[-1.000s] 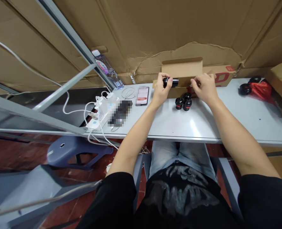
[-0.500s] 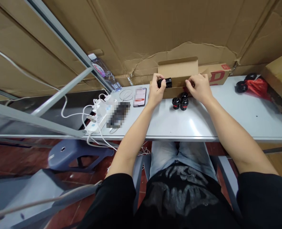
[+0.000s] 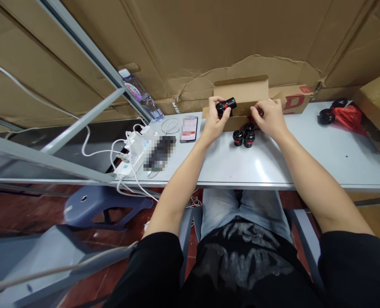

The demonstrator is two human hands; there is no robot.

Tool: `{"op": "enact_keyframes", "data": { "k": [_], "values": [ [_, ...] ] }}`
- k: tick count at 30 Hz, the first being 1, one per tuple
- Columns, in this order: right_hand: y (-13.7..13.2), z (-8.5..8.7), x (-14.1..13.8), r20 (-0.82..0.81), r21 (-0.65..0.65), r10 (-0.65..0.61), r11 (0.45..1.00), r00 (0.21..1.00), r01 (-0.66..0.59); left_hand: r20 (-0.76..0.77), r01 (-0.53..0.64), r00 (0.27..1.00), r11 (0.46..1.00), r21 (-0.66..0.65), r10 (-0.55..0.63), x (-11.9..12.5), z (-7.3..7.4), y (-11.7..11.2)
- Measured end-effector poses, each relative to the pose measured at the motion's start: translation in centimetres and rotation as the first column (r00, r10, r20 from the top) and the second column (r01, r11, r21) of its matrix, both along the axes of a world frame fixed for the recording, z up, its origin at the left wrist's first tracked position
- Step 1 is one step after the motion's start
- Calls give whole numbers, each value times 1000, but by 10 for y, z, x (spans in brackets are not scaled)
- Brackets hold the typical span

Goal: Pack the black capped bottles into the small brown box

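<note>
Cardboard sheeting (image 3: 257, 34) lined the back of the pale table (image 3: 325, 158). Open box (image 3: 241, 89) stood against it, rear flap raised; its contents could not be made out behind my hands and the front wall. Left hand (image 3: 215, 122): thumb and fingers pinched a black cylinder (image 3: 227, 104) with a red band, tilted, over the left part of the open box. Right hand (image 3: 268, 117): thumb and fingertips drawn together at the box's right end; I could not tell whether they gripped anything. Three black knob-like pieces (image 3: 248, 140), red marks on two, stood clustered on the table just in front of the box. Beside it, at right, was a carton with red print (image 3: 299, 99), interior not visible. Farther right, a red plastic bag (image 3: 350, 119) lay by black round pieces (image 3: 327, 116), next to a larger box (image 3: 378, 113). Clear bottle (image 3: 141, 95), capped, leaned at left; fill level unreadable.
</note>
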State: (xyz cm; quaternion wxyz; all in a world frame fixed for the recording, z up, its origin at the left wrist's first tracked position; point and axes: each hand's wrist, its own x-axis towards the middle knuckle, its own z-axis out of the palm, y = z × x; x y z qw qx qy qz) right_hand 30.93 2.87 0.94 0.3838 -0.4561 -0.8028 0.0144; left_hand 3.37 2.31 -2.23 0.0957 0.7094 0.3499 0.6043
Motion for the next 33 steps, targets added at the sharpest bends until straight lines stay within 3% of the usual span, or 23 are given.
{"op": "enact_keyframes", "data": {
  "k": [8,21,33],
  "values": [
    [-1,0,-1,7,6,5,1000,1000,-5,-8,-36,999,999,11,36,1,3,-4],
    [-4,1,-2,16,11,0,1000,1000,0,24,-25,999,1000,8,24,-1,-9,6],
    [-4,0,-3,47,25,-3,1000,999,2,90,-83,992,996,-18,84,-10,15,-5]
  ]
}}
